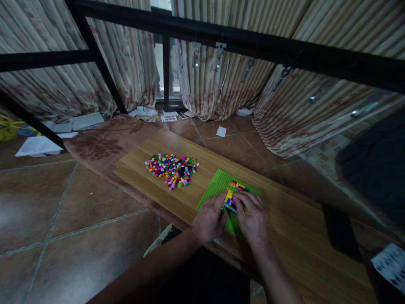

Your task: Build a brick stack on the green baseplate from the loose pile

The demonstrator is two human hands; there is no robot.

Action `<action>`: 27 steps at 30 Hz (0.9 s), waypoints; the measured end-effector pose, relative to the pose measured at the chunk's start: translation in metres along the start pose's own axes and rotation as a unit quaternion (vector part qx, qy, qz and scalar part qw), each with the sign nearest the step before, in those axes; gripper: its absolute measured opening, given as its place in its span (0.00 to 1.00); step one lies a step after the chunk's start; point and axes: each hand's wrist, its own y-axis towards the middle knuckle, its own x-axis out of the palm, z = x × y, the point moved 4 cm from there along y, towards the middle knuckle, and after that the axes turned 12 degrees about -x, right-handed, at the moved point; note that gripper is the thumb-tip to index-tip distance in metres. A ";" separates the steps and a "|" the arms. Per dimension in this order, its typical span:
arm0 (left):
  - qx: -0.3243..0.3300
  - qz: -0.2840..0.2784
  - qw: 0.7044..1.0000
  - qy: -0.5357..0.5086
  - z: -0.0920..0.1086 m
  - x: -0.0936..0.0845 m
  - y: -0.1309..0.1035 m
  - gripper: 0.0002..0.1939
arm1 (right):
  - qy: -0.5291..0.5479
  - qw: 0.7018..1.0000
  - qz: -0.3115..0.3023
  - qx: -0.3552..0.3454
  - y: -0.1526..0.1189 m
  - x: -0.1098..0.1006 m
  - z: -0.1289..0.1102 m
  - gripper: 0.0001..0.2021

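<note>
On the wooden board lies a green studded baseplate, turned at an angle. A small build of coloured toy bricks, with yellow, red, blue and pink showing, sits on it between my hands. My left hand is closed against the left side of the build, its fingertips touching the edge. Over the near right part of the build, my right hand has thumb and index finger pinched together, seemingly on a small brick mostly hidden by the fingertips. A loose pile of many-coloured toy bricks lies farther left.
The wooden board rests over a brown patterned cloth. A dark flat object lies toward the right end. Dark metal bars cross in front of striped curtains. White trays and papers are on the tiled floor.
</note>
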 end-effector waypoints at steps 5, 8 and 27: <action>-0.007 -0.003 1.000 0.000 0.001 -0.001 0.000 0.37 | -0.005 1.000 0.024 0.003 -0.001 -0.001 0.000 0.08; -0.008 -0.006 1.000 0.001 0.002 -0.001 -0.001 0.38 | -0.007 0.999 0.041 0.017 -0.003 -0.002 0.002 0.08; -0.025 -0.011 1.000 0.000 0.000 0.001 -0.001 0.36 | -0.156 0.986 -0.017 -0.053 -0.014 -0.002 -0.006 0.11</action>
